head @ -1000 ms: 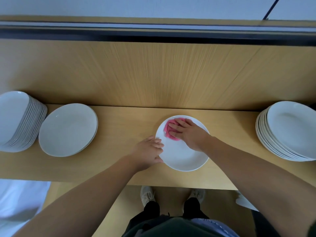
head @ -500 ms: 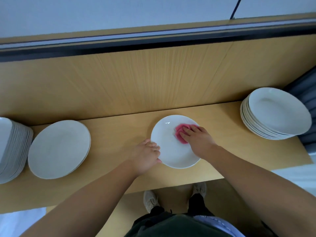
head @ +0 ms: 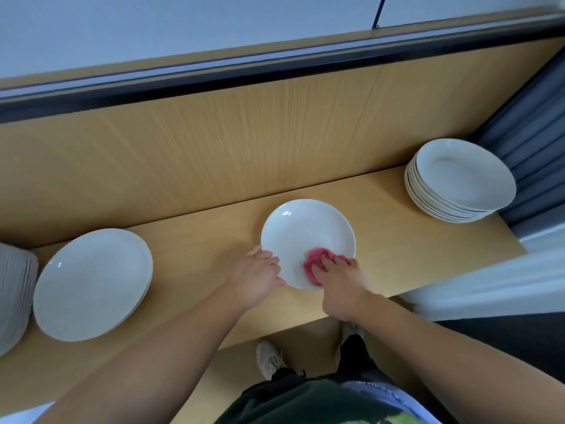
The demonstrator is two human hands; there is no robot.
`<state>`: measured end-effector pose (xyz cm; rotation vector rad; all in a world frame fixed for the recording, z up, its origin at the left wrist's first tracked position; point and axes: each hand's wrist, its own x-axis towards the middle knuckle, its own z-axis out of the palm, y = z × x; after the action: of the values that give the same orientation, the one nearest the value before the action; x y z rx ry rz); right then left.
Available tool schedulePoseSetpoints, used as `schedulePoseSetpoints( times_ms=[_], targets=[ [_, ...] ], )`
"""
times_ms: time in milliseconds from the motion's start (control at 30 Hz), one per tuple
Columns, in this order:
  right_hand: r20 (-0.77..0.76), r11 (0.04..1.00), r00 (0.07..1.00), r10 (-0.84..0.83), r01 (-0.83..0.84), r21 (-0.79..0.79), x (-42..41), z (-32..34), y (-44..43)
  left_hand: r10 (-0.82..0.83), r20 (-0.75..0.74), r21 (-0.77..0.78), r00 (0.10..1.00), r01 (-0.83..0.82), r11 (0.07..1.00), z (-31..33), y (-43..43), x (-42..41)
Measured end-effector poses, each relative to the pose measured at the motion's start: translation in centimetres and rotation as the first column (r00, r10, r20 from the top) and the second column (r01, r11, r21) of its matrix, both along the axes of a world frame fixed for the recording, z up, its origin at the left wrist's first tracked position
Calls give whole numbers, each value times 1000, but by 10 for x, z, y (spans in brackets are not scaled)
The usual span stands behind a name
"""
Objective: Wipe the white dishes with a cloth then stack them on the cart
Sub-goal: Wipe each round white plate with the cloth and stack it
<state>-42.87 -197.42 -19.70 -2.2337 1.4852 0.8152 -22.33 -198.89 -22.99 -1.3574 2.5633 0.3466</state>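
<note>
pale wood bench crosses the frame, its front edge just above the person's shoes at the bottom. close to that edge, at centre frame, lies the white plate. the left hand grips its left rim, fingers curled over the lip and thumb tucked at the lower edge. the right hand has its fingers bent over a bunched pink cloth, pressing it onto the plate's lower right part. i judge the risk lies there: the push lands near the rim, so if the left grip slackens the plate could tip or skid off the front edge. the plate looks shallow, round and glossy, with a small highlight at its upper left and no dirt i can make out. farther off, a low plate pile sits at lower left and a taller stack at upper right, both well apart from it.
</note>
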Motion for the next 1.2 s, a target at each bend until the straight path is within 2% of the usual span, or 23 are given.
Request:
schedulePoseSetpoints(
  times_ms=[167,367,533,733,900,1100,1200],
  targets=[
    [84,998,995,50,-47,-35,13,-5,15,2,-71,-39,997,-5,999,6,-1,0],
    [270,987,949,160,-145,-75,-1,-4,8,8,-40,-10,999,-8,1000,9,0,0],
    [411,969,880,237,-245,-34,-38,3,-21,54,64,11,996,-54,998,19,-3,-3],
    [476,981,861,179,-120,-152,-87,20,-59,93,37,59,995,-95,994,29,7,-26],
    [540,977,821,183,-93,-190,-103,24,-85,214,-37,125,976,-208,970,31,11,-84],
    [569,966,783,251,-164,-200,-114,23,-105,310,121,115,943,-323,939,13,9,-126],
    [568,960,775,276,-191,-206,-120,22,-111,309,189,168,932,-341,925,13,12,-136]
  ],
)
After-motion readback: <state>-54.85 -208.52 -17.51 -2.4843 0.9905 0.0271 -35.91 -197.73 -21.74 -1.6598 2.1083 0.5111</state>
